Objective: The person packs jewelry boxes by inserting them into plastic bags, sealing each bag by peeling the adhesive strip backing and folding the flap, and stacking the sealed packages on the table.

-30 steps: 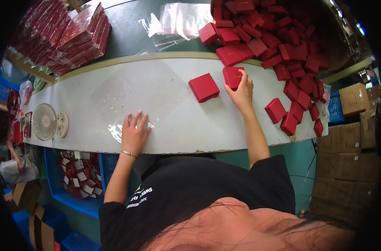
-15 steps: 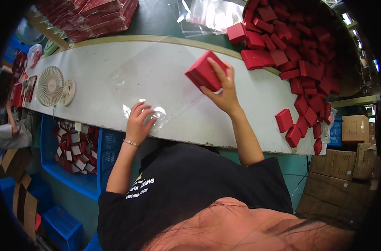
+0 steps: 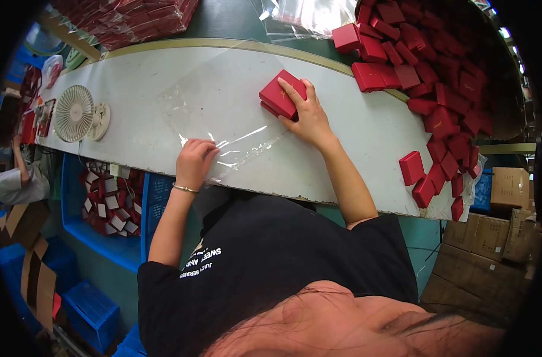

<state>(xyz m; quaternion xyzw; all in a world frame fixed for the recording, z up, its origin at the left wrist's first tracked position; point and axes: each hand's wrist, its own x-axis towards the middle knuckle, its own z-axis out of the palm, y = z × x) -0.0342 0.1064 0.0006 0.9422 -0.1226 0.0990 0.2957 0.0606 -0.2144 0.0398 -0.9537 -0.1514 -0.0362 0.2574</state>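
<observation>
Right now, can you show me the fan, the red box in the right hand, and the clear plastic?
Fan [image 3: 74,113]: head view, middle of its round front.
Red box [image 3: 274,94]: head view, uncovered part of its top.
Clear plastic [image 3: 243,136]: head view, a shiny streak.

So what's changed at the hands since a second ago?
The right hand has moved left with a red box, now gripped over the clear bag; no second box shows beside it anymore. The left hand, spread before, has bunched its fingers at the bag; whether they pinch it, I can't tell. Fan and heap look unchanged.
</observation>
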